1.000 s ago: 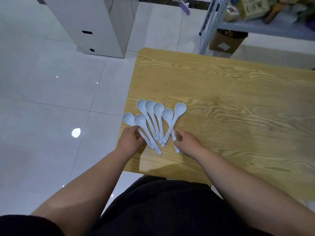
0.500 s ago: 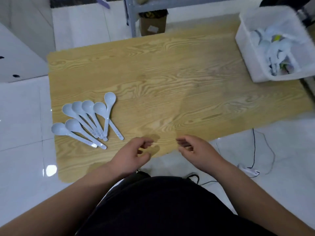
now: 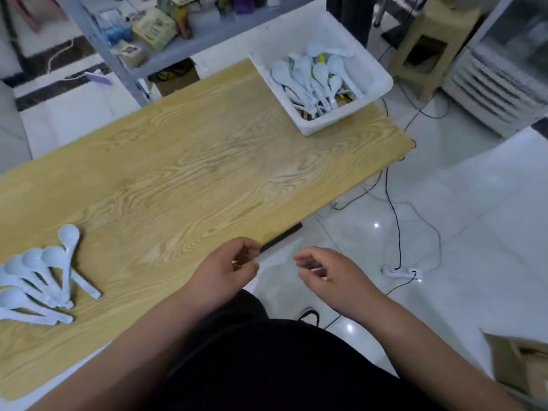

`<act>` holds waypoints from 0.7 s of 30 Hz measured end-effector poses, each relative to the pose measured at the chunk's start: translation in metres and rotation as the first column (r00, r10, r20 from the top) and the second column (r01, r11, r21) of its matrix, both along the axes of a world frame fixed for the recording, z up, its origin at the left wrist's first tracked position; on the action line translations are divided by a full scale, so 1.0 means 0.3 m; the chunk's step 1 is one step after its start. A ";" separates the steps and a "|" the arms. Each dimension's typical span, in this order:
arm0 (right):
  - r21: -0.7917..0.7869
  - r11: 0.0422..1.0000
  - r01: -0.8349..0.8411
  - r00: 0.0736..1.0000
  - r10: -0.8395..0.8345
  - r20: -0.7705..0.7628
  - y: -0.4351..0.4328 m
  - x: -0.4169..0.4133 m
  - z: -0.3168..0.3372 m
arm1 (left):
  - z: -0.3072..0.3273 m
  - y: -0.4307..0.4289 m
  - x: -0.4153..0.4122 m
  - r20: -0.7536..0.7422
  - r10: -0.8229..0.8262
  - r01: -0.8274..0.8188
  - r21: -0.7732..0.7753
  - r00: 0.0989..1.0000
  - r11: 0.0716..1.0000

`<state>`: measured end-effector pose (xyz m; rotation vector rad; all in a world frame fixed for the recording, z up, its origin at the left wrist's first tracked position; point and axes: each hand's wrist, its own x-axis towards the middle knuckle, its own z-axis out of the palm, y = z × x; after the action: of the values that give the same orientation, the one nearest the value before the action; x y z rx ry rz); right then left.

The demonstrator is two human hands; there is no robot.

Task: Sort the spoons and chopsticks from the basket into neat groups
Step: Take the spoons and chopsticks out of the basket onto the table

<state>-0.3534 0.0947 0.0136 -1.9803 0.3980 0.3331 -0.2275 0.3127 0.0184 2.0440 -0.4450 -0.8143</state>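
Observation:
Several white plastic spoons (image 3: 44,274) lie fanned out at the near left of the wooden table (image 3: 189,173), bowls pointing away from me. A white basket (image 3: 375,77) stands at the table's far right corner and holds several more white spoons (image 3: 314,75) with chopsticks (image 3: 341,97) partly buried under them. My left hand (image 3: 221,272) hovers over the table's near edge, fingers loosely curled and empty. My right hand (image 3: 327,274) hovers just past that edge above the floor, also loosely curled and empty. Both hands are far from the basket.
A metal shelf (image 3: 166,40) with boxes stands behind the table. Cables and a power strip (image 3: 398,272) lie on the tiled floor to the right. A beige stool (image 3: 430,54) and a white appliance (image 3: 501,81) stand at the far right. A cardboard box (image 3: 522,363) sits near right.
Both hands let go of the fanned spoons and pulled back to the table's near edge. My view swung right, bringing the basket in and pushing the spoon group to the left.

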 end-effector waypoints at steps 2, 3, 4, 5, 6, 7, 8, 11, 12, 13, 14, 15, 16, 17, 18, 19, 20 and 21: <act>-0.009 1.000 0.022 1.000 -0.021 0.007 -0.065 0.005 -0.005 | 0.007 -0.088 0.009 -0.003 -0.037 0.038 0.005 0.999 0.999; -0.025 0.999 0.021 1.000 -0.021 0.007 -0.096 0.015 -0.007 | 0.006 -0.130 0.019 -0.001 -0.058 0.058 0.005 0.998 0.998; -0.043 0.999 0.021 1.000 -0.021 0.008 -0.130 0.029 -0.008 | 0.003 -0.172 0.032 -0.001 -0.076 0.076 0.001 0.997 0.997; -0.059 0.998 0.025 1.000 -0.025 0.009 -0.165 0.045 -0.007 | -0.001 -0.215 0.047 -0.004 -0.093 0.093 -0.006 0.996 0.996; -0.073 0.997 0.033 0.999 -0.032 0.009 -0.202 0.062 -0.002 | -0.006 -0.257 0.063 -0.013 -0.110 0.110 -0.018 0.994 0.994; -0.089 0.995 0.045 0.999 -0.044 0.005 -0.239 0.080 0.005 | -0.013 -0.296 0.081 -0.024 -0.130 0.129 -0.035 0.991 0.991; -0.106 0.993 0.057 0.998 -0.057 0.003 -0.280 0.097 0.013 | -0.021 -0.336 0.102 -0.036 -0.153 0.151 -0.050 0.988 0.987; -0.164 0.981 0.099 0.995 -0.100 0.002 -0.393 0.128 0.036 | -0.042 -0.443 0.165 -0.067 -0.228 0.224 -0.057 0.971 0.973; -0.171 0.978 0.119 0.993 -0.121 0.003 -0.430 0.135 0.040 | -0.045 -0.481 0.185 -0.068 -0.252 0.248 -0.065 0.965 0.967; -0.171 0.977 0.130 0.991 -0.132 -0.002 -0.465 0.140 0.040 | -0.047 -0.521 0.205 -0.065 -0.267 0.262 -0.072 0.962 0.962; -0.168 0.977 0.128 0.991 -0.132 -0.013 -0.497 0.145 0.038 | -0.047 -0.560 0.223 -0.060 -0.269 0.264 -0.079 0.961 0.961; -0.166 0.979 0.122 0.992 -0.127 -0.025 -0.527 0.151 0.037 | -0.046 -0.600 0.242 -0.054 -0.264 0.259 -0.086 0.963 0.962; -0.161 0.980 0.116 0.992 -0.123 -0.034 -0.558 0.156 0.033 | -0.042 -0.641 0.259 -0.050 -0.253 0.248 -0.094 0.966 0.964; -0.150 0.983 0.108 0.992 -0.115 -0.041 -0.592 0.165 0.026 | -0.038 -0.682 0.276 -0.045 -0.238 0.233 -0.099 0.970 0.967; -0.138 0.986 0.092 0.994 -0.099 -0.047 -0.630 0.177 0.018 | -0.037 -0.723 0.295 -0.039 -0.220 0.215 -0.103 0.975 0.971; -0.133 0.989 0.063 0.996 -0.071 -0.053 -0.672 0.195 0.009 | -0.039 -0.761 0.313 -0.028 -0.201 0.197 -0.102 0.979 0.975; -0.135 0.991 0.024 0.998 -0.032 -0.057 -0.718 0.218 0.001 | -0.040 -0.801 0.330 -0.014 -0.184 0.182 -0.097 0.983 0.979; -0.135 0.991 -0.014 0.998 0.006 -0.056 -0.770 0.246 -0.007 | -0.040 -0.840 0.343 0.006 -0.170 0.170 -0.087 0.985 0.982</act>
<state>-0.2796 -0.1363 0.0116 -2.1095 0.4568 0.3770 -0.1246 0.0608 0.0062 1.9435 -0.6502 -0.8830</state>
